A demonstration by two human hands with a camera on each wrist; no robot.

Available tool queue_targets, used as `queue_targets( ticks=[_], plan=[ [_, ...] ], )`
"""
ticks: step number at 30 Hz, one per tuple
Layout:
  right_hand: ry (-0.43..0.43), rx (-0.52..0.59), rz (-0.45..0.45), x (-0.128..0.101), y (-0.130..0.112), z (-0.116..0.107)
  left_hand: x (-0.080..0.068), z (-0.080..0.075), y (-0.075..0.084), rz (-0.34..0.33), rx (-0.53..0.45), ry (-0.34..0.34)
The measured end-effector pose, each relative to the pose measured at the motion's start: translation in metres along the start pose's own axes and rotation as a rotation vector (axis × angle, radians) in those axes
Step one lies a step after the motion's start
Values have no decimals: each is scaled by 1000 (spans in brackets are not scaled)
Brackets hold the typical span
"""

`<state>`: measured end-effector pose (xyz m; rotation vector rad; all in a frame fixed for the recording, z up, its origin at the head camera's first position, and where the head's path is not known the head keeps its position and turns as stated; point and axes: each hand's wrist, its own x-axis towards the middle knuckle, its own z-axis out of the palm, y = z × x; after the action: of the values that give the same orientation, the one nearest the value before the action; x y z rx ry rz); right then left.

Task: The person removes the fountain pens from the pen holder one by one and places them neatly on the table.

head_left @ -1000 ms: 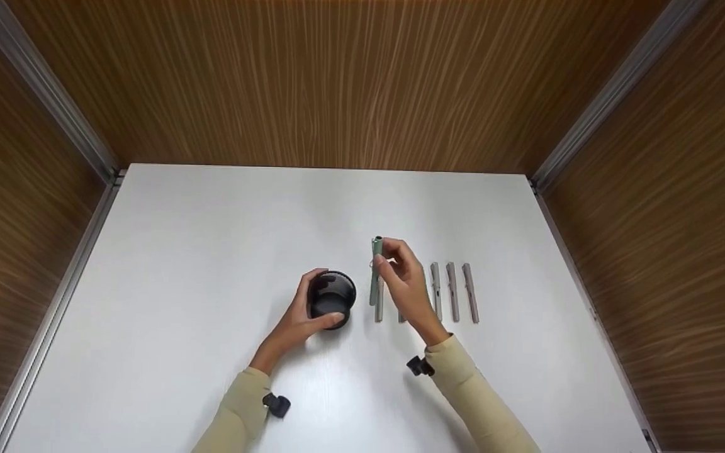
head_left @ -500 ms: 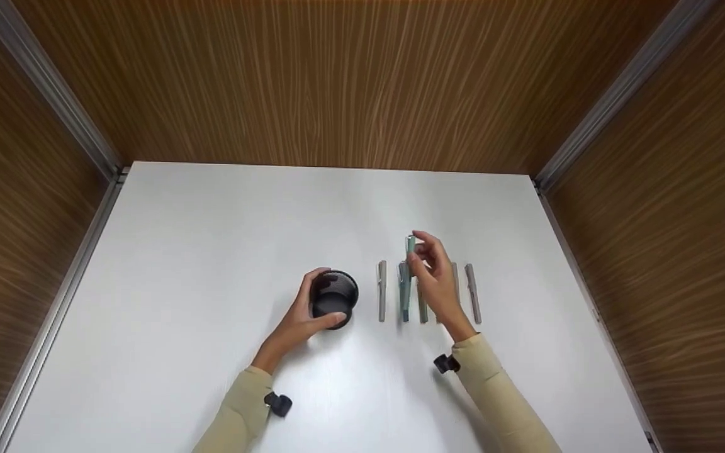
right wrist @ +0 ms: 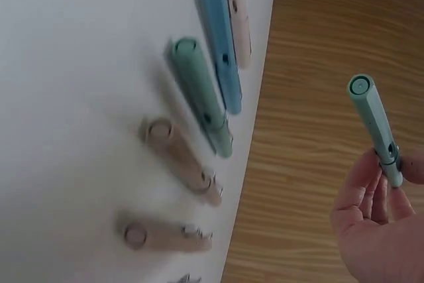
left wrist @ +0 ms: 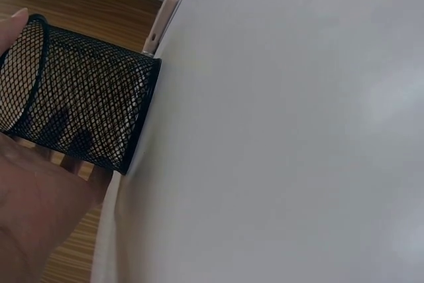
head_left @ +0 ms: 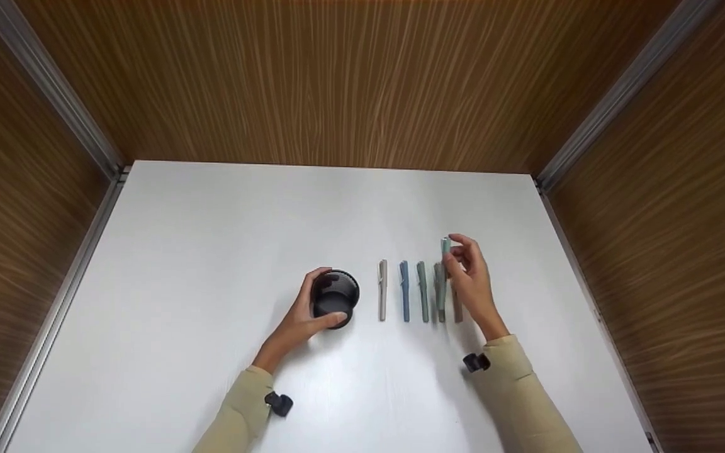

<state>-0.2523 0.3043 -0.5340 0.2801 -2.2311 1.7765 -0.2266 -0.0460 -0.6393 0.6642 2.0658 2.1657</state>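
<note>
My left hand (head_left: 299,318) grips a black mesh pen cup (head_left: 335,296), which is tilted so that its mouth faces the head camera. Pinched by its cap end between the thumb and fingers of my right hand (head_left: 472,283) is a green pen (right wrist: 375,117), raised above the row of pens. To its left on the table lie a pale pink pen (head_left: 382,289), a blue pen (head_left: 404,292) and another green pen (head_left: 423,292). Two beige-brown pens show in the right wrist view, the upper one (right wrist: 179,154) and the lower one (right wrist: 165,235). In the head view my right hand partly hides this end of the row.
The white table (head_left: 230,220) carries the cup and pens. Wood-grain panels (head_left: 337,82) stand at the back and both sides, with metal rails (head_left: 54,296) along the table's side edges. Black wrist cameras (head_left: 476,362) sit at both cuffs.
My right hand has moved right along the row, carrying the green pen away from the cup. Pens on the left of the row have come into view. My left hand and the cup stay nearly still.
</note>
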Motion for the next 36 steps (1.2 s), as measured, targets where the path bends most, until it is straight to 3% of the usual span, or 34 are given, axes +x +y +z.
queue_targets(
  ticks=[9, 20, 25, 29, 36],
  plan=[
    [23, -78, 31, -5, 1, -30, -2, 0, 0, 15, -9, -16],
    [15, -193, 171, 5, 11, -56, 0, -1, -1, 42, -30, 0],
    [16, -247, 262, 10, 33, -74, 1, 0, -2, 30, -14, -4],
    [-6, -280, 285, 14, 54, -89, 0, 1, -1, 19, -9, -2],
    [-51, -345, 321, 18, 65, -101, 0, 1, -2, 6, -14, -3]
  ],
)
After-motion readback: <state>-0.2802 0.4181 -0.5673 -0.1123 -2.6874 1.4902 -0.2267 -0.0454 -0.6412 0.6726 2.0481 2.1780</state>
